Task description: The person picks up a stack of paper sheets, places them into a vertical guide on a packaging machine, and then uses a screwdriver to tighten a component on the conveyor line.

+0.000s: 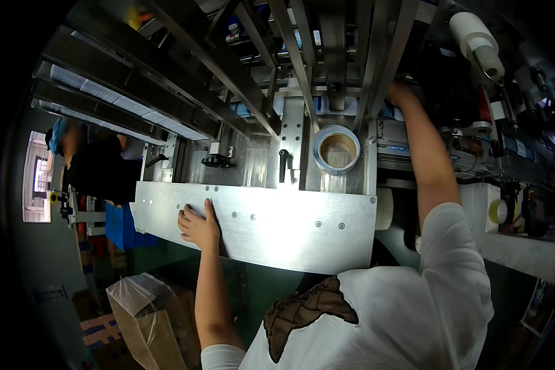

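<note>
My left hand (198, 228) rests on the bare metal front plate (277, 225) of a machine, fingers spread and thumb apart, with nothing in it. My right arm stretches far forward on the right side. My right hand (401, 94) reaches in beside an upright metal bar (382, 68), near a strip of blue-and-white packs (345, 105) along the machine. Its fingers are hidden or too dark to make out. Between my arms, a roll of tape (337, 150) with a cardboard core lies flat on the machine bed.
Black clamp levers (283, 161) and a black knob (217, 161) stick up from the bed. Slanted metal rails rise beyond, holding stacked white sheets (126, 102) at left. A white roller (475, 40) sits far right. Another person (102, 163) stands at left; a bagged carton (154, 320) is below.
</note>
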Motion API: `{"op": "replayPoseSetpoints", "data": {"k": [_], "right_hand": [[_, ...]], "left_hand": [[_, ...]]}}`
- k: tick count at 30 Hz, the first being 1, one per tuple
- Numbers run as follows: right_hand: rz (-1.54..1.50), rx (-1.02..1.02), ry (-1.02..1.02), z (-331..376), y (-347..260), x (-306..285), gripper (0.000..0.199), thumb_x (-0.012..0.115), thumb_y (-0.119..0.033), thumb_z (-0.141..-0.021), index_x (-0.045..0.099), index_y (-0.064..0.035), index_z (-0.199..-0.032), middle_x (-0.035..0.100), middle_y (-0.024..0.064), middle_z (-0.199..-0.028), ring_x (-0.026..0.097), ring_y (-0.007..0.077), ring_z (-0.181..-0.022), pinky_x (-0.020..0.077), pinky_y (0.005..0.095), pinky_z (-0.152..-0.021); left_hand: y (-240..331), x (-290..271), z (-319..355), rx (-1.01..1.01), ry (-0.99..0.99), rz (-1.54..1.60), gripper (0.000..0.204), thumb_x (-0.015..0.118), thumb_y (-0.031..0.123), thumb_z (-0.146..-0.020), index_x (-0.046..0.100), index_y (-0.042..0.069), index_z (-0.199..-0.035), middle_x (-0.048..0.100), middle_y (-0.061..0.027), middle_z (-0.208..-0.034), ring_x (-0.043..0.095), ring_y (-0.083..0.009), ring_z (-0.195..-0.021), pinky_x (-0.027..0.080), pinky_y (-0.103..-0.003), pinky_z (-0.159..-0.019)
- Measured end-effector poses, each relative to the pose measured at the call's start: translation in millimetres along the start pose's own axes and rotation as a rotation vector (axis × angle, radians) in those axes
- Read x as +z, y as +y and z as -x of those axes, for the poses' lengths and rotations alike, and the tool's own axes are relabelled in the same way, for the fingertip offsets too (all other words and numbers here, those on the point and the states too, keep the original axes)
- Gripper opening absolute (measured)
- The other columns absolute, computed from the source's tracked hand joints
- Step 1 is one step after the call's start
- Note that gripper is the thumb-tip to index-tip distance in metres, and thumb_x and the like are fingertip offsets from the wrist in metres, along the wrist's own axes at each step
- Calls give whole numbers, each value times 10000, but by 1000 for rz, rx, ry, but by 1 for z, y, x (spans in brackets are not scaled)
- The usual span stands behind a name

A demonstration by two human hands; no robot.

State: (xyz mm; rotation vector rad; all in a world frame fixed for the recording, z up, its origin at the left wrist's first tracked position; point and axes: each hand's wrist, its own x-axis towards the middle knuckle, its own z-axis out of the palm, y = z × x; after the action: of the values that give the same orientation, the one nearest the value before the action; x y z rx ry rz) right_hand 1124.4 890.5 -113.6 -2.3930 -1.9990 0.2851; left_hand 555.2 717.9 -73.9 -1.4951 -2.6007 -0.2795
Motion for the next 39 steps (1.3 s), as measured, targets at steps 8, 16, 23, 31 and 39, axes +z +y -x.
{"op": "replayPoseSetpoints", "data": {"k": [8,16,23,31,39], "right_hand": [[-63,-4,111,-33,37,42,392,380,-252,-878,494,-53,-1197,454,191,-1262,452,332,-1158,363,442,-964],[44,-103,43,-23,17,18,337,456,-210,-860,550,-36,-1133,500,200,-1210,505,316,-1098,396,410,-938],[-59,-111,49,7,-4,-11,339,475,-203,-852,547,-33,-1137,504,198,-1206,505,315,-1097,400,403,-934],[-44,-207,88,4,3,-9,340,492,-206,-844,554,-29,-1127,517,200,-1190,508,318,-1091,412,395,-917],[6,-287,282,25,-18,-20,283,499,-197,-822,595,-27,-1028,587,193,-1047,566,329,-979,453,402,-836]], "left_hand": [[3,2,-2,22,0,-3,732,418,624,-811,342,73,-1288,275,-153,-1358,199,-308,-1281,159,-578,-978],[-1,2,-1,29,-2,11,737,410,627,-813,336,71,-1291,269,-162,-1358,198,-319,-1279,155,-581,-978],[1,3,-3,38,-5,37,740,408,630,-811,342,63,-1283,277,-174,-1352,202,-323,-1277,155,-596,-972],[0,3,-3,49,6,44,732,406,628,-814,343,68,-1280,277,-177,-1352,197,-329,-1276,148,-605,-968],[-2,5,-2,49,-7,38,733,408,622,-816,333,61,-1282,258,-181,-1360,189,-331,-1278,143,-606,-969]]}}
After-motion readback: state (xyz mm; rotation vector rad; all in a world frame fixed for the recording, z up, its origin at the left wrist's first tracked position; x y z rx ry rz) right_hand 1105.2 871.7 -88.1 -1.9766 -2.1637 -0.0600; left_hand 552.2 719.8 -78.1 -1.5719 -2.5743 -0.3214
